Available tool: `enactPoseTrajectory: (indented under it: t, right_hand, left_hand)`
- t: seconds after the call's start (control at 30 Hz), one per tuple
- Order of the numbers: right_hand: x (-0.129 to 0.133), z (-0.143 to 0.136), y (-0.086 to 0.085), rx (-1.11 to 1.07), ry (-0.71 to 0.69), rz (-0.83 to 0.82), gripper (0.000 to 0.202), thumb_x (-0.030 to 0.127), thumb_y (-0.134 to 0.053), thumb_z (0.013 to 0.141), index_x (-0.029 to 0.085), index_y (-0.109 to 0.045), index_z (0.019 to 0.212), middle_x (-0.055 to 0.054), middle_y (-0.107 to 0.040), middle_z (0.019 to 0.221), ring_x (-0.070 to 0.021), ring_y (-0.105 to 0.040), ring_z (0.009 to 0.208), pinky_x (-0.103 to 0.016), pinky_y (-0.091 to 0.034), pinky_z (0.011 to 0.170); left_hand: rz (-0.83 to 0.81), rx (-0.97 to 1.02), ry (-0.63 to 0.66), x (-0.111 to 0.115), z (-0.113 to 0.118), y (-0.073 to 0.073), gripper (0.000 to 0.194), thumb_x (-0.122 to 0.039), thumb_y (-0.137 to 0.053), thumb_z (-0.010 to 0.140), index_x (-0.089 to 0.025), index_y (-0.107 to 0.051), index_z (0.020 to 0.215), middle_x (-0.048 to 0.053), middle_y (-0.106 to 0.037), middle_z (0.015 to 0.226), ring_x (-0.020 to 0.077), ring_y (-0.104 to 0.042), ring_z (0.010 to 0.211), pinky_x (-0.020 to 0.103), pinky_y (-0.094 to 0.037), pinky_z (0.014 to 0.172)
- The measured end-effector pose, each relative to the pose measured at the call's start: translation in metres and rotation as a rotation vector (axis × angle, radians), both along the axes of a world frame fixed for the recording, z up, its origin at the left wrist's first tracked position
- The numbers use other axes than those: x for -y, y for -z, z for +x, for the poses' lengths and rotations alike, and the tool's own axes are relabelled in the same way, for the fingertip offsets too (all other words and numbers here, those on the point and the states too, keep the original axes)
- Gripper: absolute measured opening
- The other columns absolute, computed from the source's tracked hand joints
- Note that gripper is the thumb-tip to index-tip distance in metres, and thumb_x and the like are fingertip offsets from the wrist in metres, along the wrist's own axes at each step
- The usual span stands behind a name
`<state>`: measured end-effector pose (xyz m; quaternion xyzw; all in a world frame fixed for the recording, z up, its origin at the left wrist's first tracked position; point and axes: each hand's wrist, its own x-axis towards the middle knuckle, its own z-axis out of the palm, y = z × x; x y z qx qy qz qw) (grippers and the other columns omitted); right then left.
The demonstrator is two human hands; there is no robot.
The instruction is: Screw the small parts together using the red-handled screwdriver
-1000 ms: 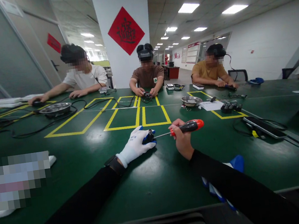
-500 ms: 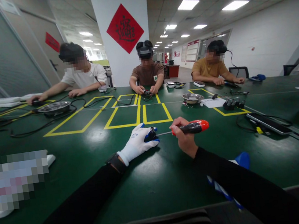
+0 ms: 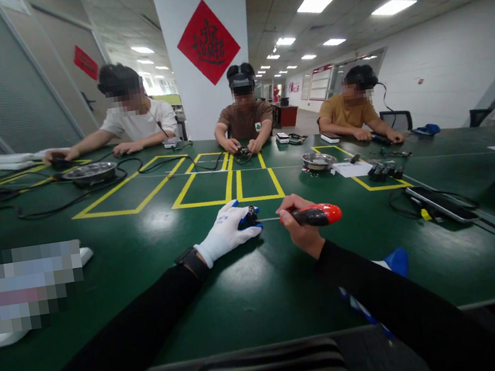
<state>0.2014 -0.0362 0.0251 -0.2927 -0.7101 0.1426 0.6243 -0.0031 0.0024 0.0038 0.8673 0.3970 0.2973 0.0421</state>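
Observation:
My left hand (image 3: 227,230), in a white and blue work glove, grips a small black part with a metal fitting on top (image 3: 252,214) and keeps it at the table. Bare, my right hand (image 3: 300,227) is closed around the front of a red and black screwdriver (image 3: 320,214). The screwdriver lies nearly level, its shaft pointing left to the black part. Whether the tip touches a screw is too small to tell. Under my right forearm lies a loose blue and white glove (image 3: 396,263), partly hidden by the sleeve.
Yellow tape outlines (image 3: 206,203) mark the green table (image 3: 156,321). To the right are a metal bowl (image 3: 316,161), a paper sheet (image 3: 352,169), several black parts (image 3: 384,172) and a phone-like device with cables (image 3: 441,205). Another metal bowl (image 3: 90,173) stands left. Three co-workers sit opposite.
The screwdriver and my right hand have shifted slightly left. My left hand still holds the black part in nearly the same place. The camera view has tilted a little.

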Motion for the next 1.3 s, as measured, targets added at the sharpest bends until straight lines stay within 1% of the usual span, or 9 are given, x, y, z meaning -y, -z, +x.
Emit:
enactPoseTrajectory:
  t: [0.13, 0.27, 0.4, 0.5, 0.63, 0.73, 0.9, 1.07, 1.3]
  right_hand:
    - [0.0002, 0.0004, -0.0003, 0.012, -0.009, 0.007, 0.017, 0.025, -0.056, 0.081, 0.022, -0.056, 0.064, 0.003, -0.053, 0.06, -0.0142, -0.048, 0.057, -0.029, -0.037, 0.059]
    - [0.0003, 0.0, 0.0005, -0.008, -0.006, -0.011, 0.018, 0.025, -0.055, 0.081, 0.022, -0.056, 0.064, 0.002, -0.053, 0.061, -0.0146, -0.049, 0.058, -0.029, -0.038, 0.06]
    - [-0.0007, -0.0013, 0.001, -0.036, -0.007, -0.022, 0.018, 0.025, -0.055, 0.081, 0.022, -0.055, 0.063, 0.003, -0.053, 0.062, -0.0145, -0.049, 0.059, -0.029, -0.038, 0.06]
    - [-0.002, -0.0021, 0.0014, -0.063, -0.01, -0.03, 0.019, 0.024, -0.055, 0.082, 0.021, -0.054, 0.063, 0.002, -0.052, 0.062, -0.0142, -0.049, 0.059, -0.029, -0.038, 0.06]
    - [-0.0034, -0.0027, 0.0029, -0.135, -0.036, -0.056, 0.017, 0.025, -0.054, 0.082, 0.021, -0.055, 0.065, 0.003, -0.051, 0.062, -0.0131, -0.048, 0.057, -0.028, -0.037, 0.058]
    - [-0.0047, -0.003, 0.0044, -0.215, -0.039, -0.076, 0.016, 0.027, -0.054, 0.082, 0.021, -0.056, 0.067, 0.004, -0.048, 0.059, -0.0124, -0.045, 0.053, -0.027, -0.035, 0.054]
    - [-0.0077, -0.0024, 0.0061, -0.209, -0.027, -0.082, 0.015, 0.026, -0.055, 0.082, 0.021, -0.056, 0.067, 0.004, -0.049, 0.06, -0.0124, -0.046, 0.054, -0.028, -0.036, 0.056]
    - [-0.0088, -0.0015, 0.0064, -0.164, -0.031, -0.062, 0.016, 0.025, -0.054, 0.081, 0.02, -0.056, 0.066, 0.003, -0.05, 0.063, -0.0128, -0.047, 0.057, -0.028, -0.036, 0.057]
    - [-0.0096, -0.0002, 0.008, -0.171, -0.047, -0.068, 0.015, 0.024, -0.054, 0.082, 0.02, -0.056, 0.067, 0.003, -0.049, 0.062, -0.0126, -0.047, 0.057, -0.028, -0.036, 0.057]
  left_hand:
    - [0.013, 0.01, 0.007, 0.0003, 0.0005, 0.0002, 0.04, -0.053, -0.054, 0.085, -0.023, -0.067, 0.109, 0.002, -0.071, 0.101, 0.0226, -0.062, 0.1, 0.045, -0.023, 0.117]
    - [0.004, 0.021, 0.001, 0.0002, 0.0006, 0.001, 0.04, -0.052, -0.053, 0.086, -0.024, -0.066, 0.111, 0.002, -0.071, 0.103, 0.023, -0.062, 0.103, 0.045, -0.022, 0.118]
    - [-0.011, 0.022, 0.003, -0.0007, 0.0003, 0.0024, 0.041, -0.05, -0.053, 0.086, -0.025, -0.065, 0.116, 0.002, -0.07, 0.109, 0.0235, -0.06, 0.108, 0.045, -0.018, 0.119]
    - [-0.064, 0.051, -0.01, -0.0026, 0.0003, 0.0032, 0.041, -0.051, -0.054, 0.085, -0.026, -0.065, 0.116, 0.001, -0.07, 0.112, 0.024, -0.058, 0.112, 0.046, -0.015, 0.12]
    - [-0.17, 0.079, -0.008, -0.0042, 0.0007, 0.0022, 0.038, -0.05, -0.055, 0.084, -0.028, -0.067, 0.112, -0.002, -0.073, 0.103, 0.0235, -0.06, 0.108, 0.048, -0.016, 0.119]
    - [-0.203, 0.087, -0.018, -0.0033, 0.0012, 0.0006, 0.038, -0.048, -0.055, 0.084, -0.027, -0.068, 0.112, -0.003, -0.073, 0.097, 0.0229, -0.06, 0.106, 0.048, -0.015, 0.119]
    - [-0.184, 0.098, -0.036, -0.0024, 0.0017, 0.0009, 0.039, -0.05, -0.056, 0.083, -0.026, -0.07, 0.11, -0.002, -0.073, 0.103, 0.0232, -0.06, 0.106, 0.047, -0.016, 0.118]
    - [-0.147, 0.091, -0.028, -0.0044, 0.0012, 0.004, 0.038, -0.051, -0.056, 0.083, -0.027, -0.069, 0.11, -0.001, -0.073, 0.102, 0.0233, -0.061, 0.104, 0.048, -0.017, 0.118]
    - [-0.079, 0.061, -0.026, -0.0044, -0.0004, 0.0053, 0.041, -0.051, -0.063, 0.078, -0.027, -0.067, 0.112, -0.001, -0.073, 0.103, 0.0236, -0.061, 0.107, 0.048, -0.018, 0.118]
